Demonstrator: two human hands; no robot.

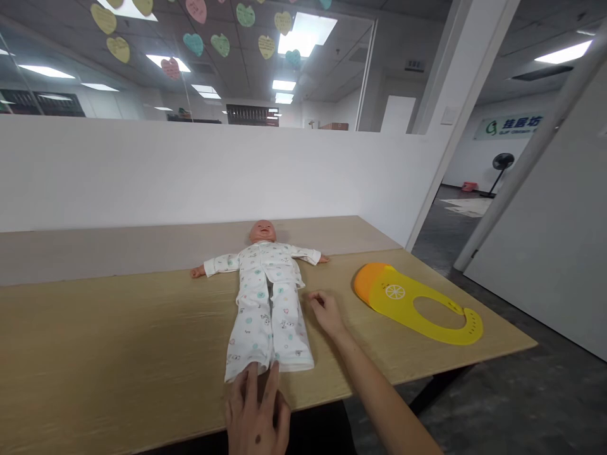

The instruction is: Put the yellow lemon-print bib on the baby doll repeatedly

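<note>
A baby doll (263,232) lies on its back on the table, arms spread, its head towards the wall. It wears a white patterned top (265,256) and matching trousers (250,316). My left hand (257,411) is at the near edge of the table, fingers stretched and apart, with the fingertips at the trouser hems. To the right of the doll, my right hand (326,313) hovers or rests beside the upper trouser leg. Its fingers are curled in, and nothing shows in them. A yellow silicone bib (401,316) with an orange pocket lies flat to its right.
The wooden table (118,354) meets a white partition wall (180,170) at the back. Heart-shaped notes (220,44) are stuck on the glass above. At the right, past the table's edge, are a doorway, a door (550,253) and a standing fan (502,162).
</note>
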